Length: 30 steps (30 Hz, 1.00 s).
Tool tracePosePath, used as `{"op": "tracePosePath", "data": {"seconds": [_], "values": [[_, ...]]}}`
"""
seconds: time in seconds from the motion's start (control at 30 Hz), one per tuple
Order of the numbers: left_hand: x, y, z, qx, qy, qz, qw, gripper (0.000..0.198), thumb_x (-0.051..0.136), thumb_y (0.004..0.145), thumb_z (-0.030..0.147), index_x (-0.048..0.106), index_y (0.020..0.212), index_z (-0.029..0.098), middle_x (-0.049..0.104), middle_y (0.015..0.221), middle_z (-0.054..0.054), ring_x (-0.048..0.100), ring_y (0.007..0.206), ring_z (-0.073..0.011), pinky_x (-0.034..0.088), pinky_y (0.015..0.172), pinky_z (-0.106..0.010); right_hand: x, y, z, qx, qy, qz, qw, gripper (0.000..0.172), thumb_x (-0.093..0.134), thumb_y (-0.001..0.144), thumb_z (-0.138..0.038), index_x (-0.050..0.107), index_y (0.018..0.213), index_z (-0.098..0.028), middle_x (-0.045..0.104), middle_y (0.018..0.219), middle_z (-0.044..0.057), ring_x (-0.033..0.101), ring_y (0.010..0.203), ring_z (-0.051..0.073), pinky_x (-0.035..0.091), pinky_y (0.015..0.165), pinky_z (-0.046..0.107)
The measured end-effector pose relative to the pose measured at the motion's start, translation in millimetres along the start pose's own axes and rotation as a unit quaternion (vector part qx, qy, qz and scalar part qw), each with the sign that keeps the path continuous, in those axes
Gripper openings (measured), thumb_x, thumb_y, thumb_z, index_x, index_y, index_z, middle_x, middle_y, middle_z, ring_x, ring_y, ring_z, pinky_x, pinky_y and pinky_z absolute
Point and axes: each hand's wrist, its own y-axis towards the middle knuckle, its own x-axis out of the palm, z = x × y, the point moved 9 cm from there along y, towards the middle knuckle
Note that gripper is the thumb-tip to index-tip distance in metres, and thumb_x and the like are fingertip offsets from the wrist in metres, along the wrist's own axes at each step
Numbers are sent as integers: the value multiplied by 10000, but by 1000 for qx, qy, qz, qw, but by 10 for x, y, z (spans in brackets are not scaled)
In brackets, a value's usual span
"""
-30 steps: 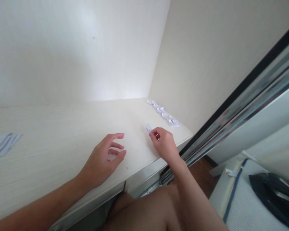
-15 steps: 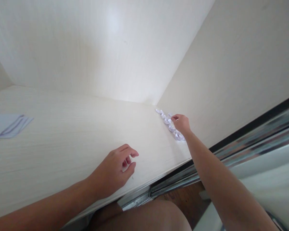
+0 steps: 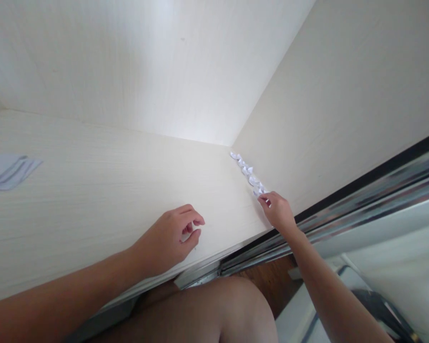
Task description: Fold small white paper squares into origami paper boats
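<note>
A row of small folded white paper pieces (image 3: 250,176) lies along the foot of the right side panel, running from the back corner toward the front. At its near end my right hand (image 3: 277,209) is closed in a pinch on a folded paper piece, its fingertips partly covering it. My left hand (image 3: 177,233) hovers over or rests on the front part of the white shelf (image 3: 110,190); I cannot tell which. Its fingers are curled, with a gap between thumb and forefinger, and nothing is in them.
Folded white sheets (image 3: 7,171) with dark edge lines lie at the far left of the shelf. A back panel (image 3: 128,71) and a right side panel (image 3: 325,95) close the space in. Metal sliding-door rails (image 3: 372,200) run along the front right, above a wooden floor (image 3: 271,281).
My right hand has moved from the middle of the paper row toward its near end, closer to the front edge. My left hand has hardly moved. The view has shifted slightly.
</note>
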Motion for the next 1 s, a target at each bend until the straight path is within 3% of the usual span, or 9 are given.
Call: {"op": "tracePosePath", "data": {"seconds": [0.17,0.37,0.5,0.6,0.73,0.83,0.93,1.0], "values": [[-6,12,-6,-6,4,-3,1000,148,555,887,158,703,891,167,679,857,-34,619,724,-154,488,711,-294,83,5,6,8,-31,-3,999,184,603,942,-235,771,994,-181,757,965,109,704,811,230,516,769,325],[-5,18,6,-2,1,-3,1000,152,567,883,145,703,817,163,678,797,-27,612,695,-147,474,687,-275,-137,-265,-12,38,-53,56,996,354,647,901,-287,704,1199,-105,727,942,128,679,771,263,507,718,369],[-6,20,42,16,0,-2,1000,145,579,861,122,705,797,157,681,759,-22,605,677,-142,460,675,-264,-242,-537,-99,40,-42,92,994,351,587,932,-364,712,1123,-97,704,877,115,648,680,242,507,669,376],[2,26,25,2,-12,-6,1000,138,591,850,125,716,800,153,689,708,-15,597,625,-137,447,631,-254,-232,-652,-318,16,-12,100,995,333,559,947,-392,720,1037,-115,690,820,93,643,649,224,510,639,359],[15,20,67,8,0,-25,1000,156,595,852,138,748,881,143,710,685,-21,595,570,-140,452,604,-261,-235,-653,-953,-60,67,93,992,307,582,962,-429,719,989,-156,668,742,42,636,609,188,521,624,323],[87,12,81,27,50,-70,996,158,626,855,174,761,936,164,716,662,-11,641,604,-162,495,673,-278,-419,-557,-1656,-154,149,118,970,231,621,969,-393,714,978,-182,651,706,15,606,562,162,493,542,282],[229,-8,53,59,145,-132,979,178,634,883,239,749,990,156,771,803,-73,715,780,-243,547,761,-342,-593,-351,-2437,-217,243,84,942,115,653,950,-304,713,956,-206,689,726,13,640,581,158,487,500,259],[217,-13,132,112,183,-104,971,247,665,877,218,725,1097,122,784,1049,-133,701,1027,-288,546,921,-377,-625,-198,-3078,-271,273,12,923,52,704,911,-248,727,943,-214,747,808,25,698,670,172,542,590,273]]}}
